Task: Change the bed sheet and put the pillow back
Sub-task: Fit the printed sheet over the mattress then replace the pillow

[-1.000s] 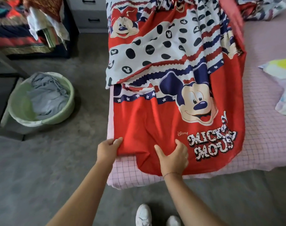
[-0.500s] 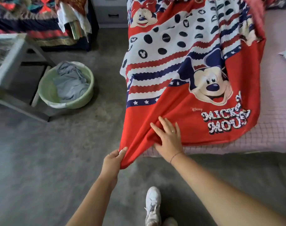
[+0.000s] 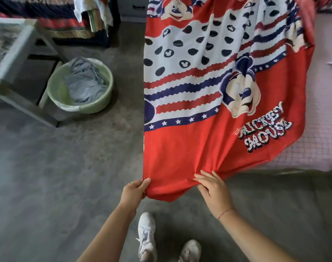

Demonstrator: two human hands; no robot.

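A red, white and blue cartoon-print bed sheet (image 3: 189,152) hangs stretched from the bed toward me, off the mattress edge. My left hand (image 3: 134,191) pinches its lower left corner. My right hand (image 3: 211,188) grips a bunch of the lower hem a little to the right. The mattress (image 3: 316,144) with its pink checked cover lies at the right, partly under the sheet. No pillow is clearly in view.
A green basin (image 3: 102,104) with grey cloth stands on the grey floor at left, beside a grey table frame (image 3: 15,53). A dresser and piled bedding sit at the top left. My white shoes (image 3: 148,235) are below the sheet.
Both hands have pulled the sheet's lower end off the mattress toward me and to the left. The right hand went from pressing flat on the sheet to gripping its hem.
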